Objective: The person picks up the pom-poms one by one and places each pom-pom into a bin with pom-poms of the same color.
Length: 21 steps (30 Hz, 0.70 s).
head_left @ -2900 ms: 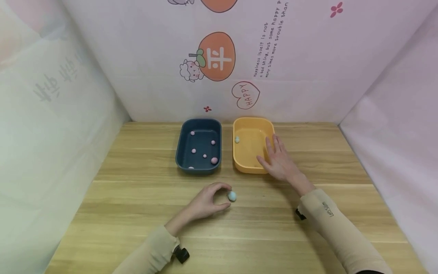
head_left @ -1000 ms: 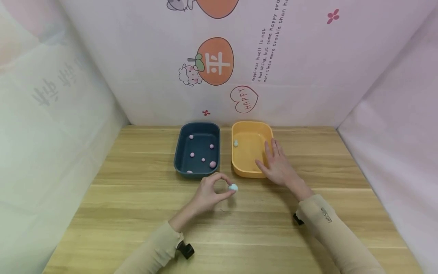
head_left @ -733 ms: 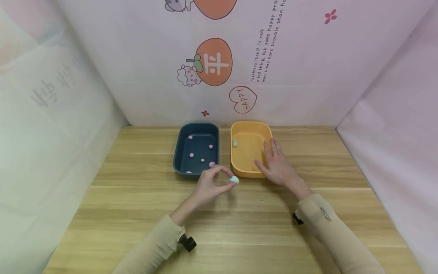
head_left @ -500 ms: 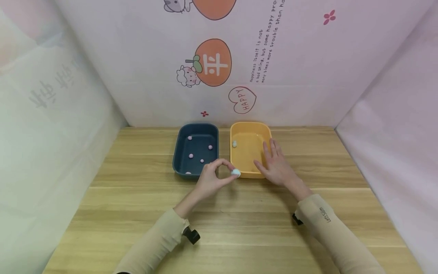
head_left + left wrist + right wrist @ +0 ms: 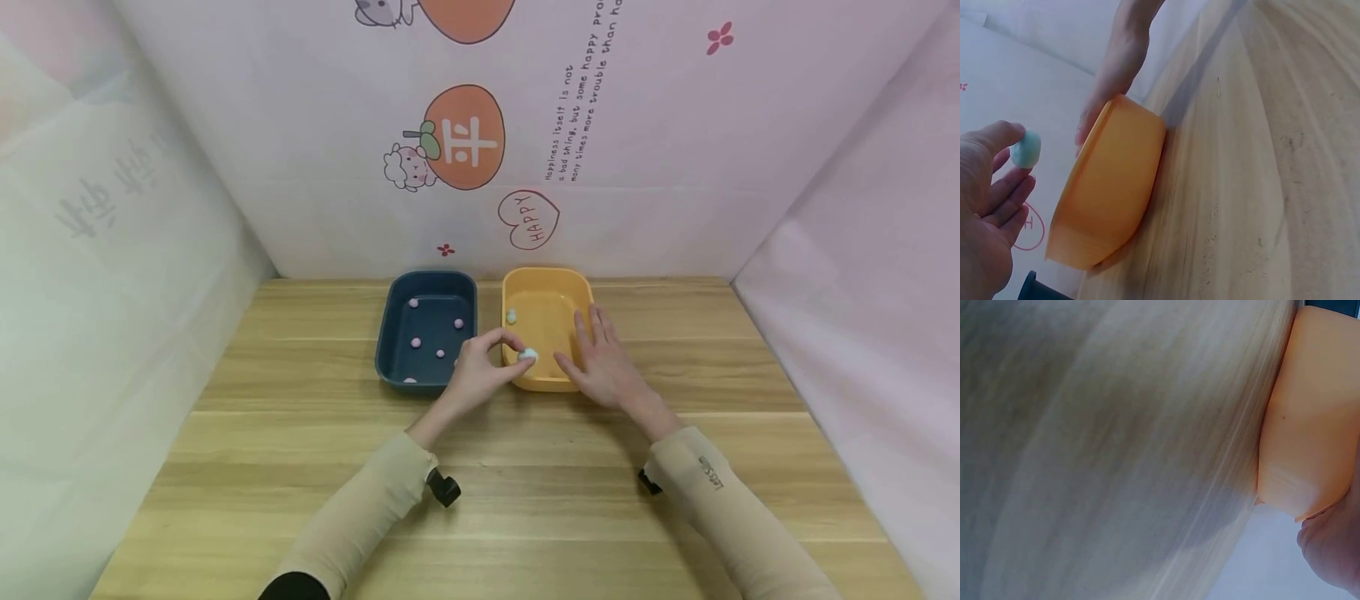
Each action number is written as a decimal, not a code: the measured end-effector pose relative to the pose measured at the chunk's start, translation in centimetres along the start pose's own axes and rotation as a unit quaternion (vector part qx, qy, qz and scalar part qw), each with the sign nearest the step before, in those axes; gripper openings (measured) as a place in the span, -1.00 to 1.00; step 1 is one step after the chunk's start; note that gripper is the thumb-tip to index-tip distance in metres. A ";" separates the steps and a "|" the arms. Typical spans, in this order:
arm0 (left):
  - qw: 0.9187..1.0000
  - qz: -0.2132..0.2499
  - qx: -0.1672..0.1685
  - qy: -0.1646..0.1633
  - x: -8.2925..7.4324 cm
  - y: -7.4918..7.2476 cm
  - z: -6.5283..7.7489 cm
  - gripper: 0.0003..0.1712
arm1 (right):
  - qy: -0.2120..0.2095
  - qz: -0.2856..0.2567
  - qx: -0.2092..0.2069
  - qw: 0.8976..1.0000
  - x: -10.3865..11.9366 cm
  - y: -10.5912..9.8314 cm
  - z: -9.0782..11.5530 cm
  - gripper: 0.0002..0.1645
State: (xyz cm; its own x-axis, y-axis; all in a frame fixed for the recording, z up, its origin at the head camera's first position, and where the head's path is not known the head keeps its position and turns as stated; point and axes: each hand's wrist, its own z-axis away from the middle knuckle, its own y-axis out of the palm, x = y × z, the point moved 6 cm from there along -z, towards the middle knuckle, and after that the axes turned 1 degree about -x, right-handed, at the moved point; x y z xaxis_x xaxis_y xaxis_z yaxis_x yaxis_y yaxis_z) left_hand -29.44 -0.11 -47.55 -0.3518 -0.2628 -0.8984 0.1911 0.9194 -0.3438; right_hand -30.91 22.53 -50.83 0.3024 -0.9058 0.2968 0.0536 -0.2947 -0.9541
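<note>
My left hand (image 5: 474, 371) pinches a pale mint ball (image 5: 528, 355) between thumb and fingertips, over the front part of the yellow bin (image 5: 551, 321) in the head view. Seen from the left wrist, the mint ball (image 5: 1026, 150) is a smooth rounded lump, held higher than the bin's rim, with the other fingers loosely bent below. Another small mint piece (image 5: 512, 317) lies inside the yellow bin by its left wall. With fingers spread, my right hand (image 5: 611, 371) rests at the bin's right front rim; the right wrist view catches only part of that hand (image 5: 1335, 544) against the orange-yellow wall.
Left of the yellow bin stands a dark blue bin (image 5: 435, 321) with several small pink balls (image 5: 416, 342) inside. My left hand overlaps its front right corner. Both bins stand on the wooden table (image 5: 540, 500) near the printed white back curtain (image 5: 337, 167); plain curtains hang at both sides.
My left hand has closed its fingertips on the mint ball, lifted it from the table and carried it forward over the yellow bin's front edge. The right hand stays at the rim.
</note>
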 end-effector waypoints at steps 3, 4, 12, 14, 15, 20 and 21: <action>1.000 -0.006 -0.007 0.000 0.1 0.1 -0.6 -0.77 | -0.002 0.001 -0.003 1.000 0.1 -0.1 -0.1 0.13; 1.000 -0.007 -0.008 0.003 0.0 0.1 -0.8 -0.77 | -0.003 0.001 -0.003 1.000 0.1 -0.1 -0.1 0.12; 1.000 -0.012 -0.013 0.019 0.1 0.1 -2.7 -0.78 | -0.004 0.002 -0.007 1.000 0.1 -0.2 0.0 0.12; 1.000 -0.013 -0.012 0.019 0.2 0.2 -3.2 -0.77 | -0.003 0.003 -0.007 1.000 0.1 -0.2 0.0 0.12; 1.000 -0.012 -0.012 0.018 0.3 0.2 -3.5 -0.76 | -0.002 0.003 -0.007 1.000 0.1 -0.2 0.0 0.11; 1.000 -0.021 -0.009 0.011 0.7 0.5 -4.5 -0.74 | 0.002 0.003 -0.006 1.000 0.0 -0.1 0.1 0.11; 1.000 -0.023 -0.011 0.010 0.9 0.5 -4.7 -0.74 | 0.003 0.004 -0.006 1.000 0.1 -0.1 0.1 0.11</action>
State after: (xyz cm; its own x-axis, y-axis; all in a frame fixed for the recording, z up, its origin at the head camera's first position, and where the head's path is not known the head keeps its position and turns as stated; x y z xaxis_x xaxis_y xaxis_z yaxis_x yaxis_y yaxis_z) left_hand -33.98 1.51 -47.22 -0.3785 -0.2988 -0.8761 0.1551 0.9126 -0.3783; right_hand -30.76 22.54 -50.72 0.2974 -0.9097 0.2897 0.0397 -0.2914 -0.9558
